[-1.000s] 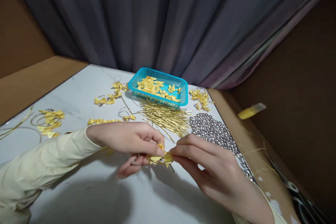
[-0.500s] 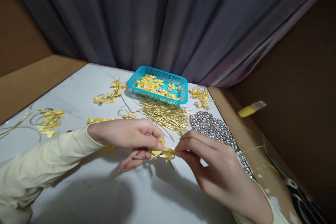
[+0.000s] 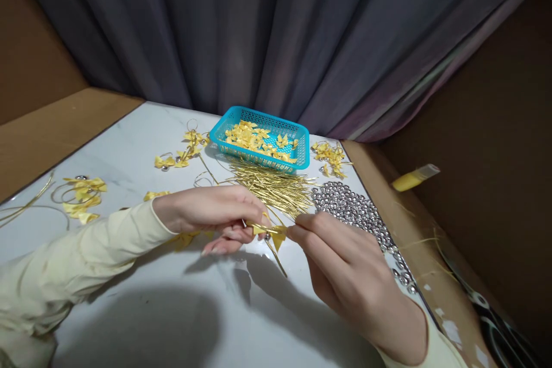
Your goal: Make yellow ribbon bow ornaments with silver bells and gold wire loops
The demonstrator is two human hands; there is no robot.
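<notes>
My left hand (image 3: 211, 213) and my right hand (image 3: 345, 264) meet over the middle of the white marbled table (image 3: 142, 310). Between their pinched fingertips is a small yellow ribbon bow (image 3: 268, 231) on a gold wire, with a tiny silver bead at its middle. The left fingers pinch the bow's left side; the right thumb and forefinger pinch its right end. A loose wire tail slants down toward the table below the bow. Both arms wear pale yellow sleeves.
A turquoise basket (image 3: 302, 152) of yellow bows stands at the back. In front of it lie a heap of gold wires (image 3: 276, 190) and a pile of silver beads (image 3: 349, 210). Finished bows (image 3: 81, 198) on wire loops lie at the left. A yellow tube (image 3: 414, 178) rests on the cardboard at right.
Both hands have lifted the bow slightly and moved it away from me. The wire, a flat loop before, is now drawn tighter into a straighter line.
</notes>
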